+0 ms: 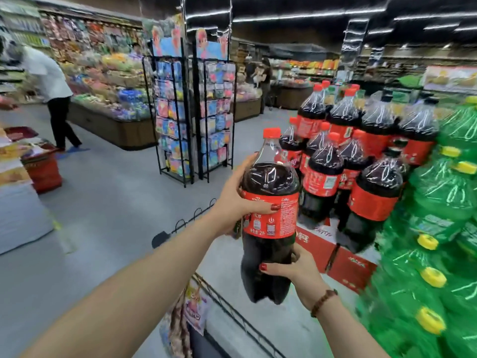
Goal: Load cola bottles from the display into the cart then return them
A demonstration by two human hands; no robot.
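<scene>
Dark cola bottle (268, 182) half-hides fingers (245, 164) of left hand (233, 200).

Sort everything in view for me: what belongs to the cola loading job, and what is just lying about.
Job in hand: cola bottle; left hand gripping it at the label; right hand gripping its lower body; cola display; cart below.

Just about: green bottles; wire racks of packets; red basket; shopper in white.
</scene>
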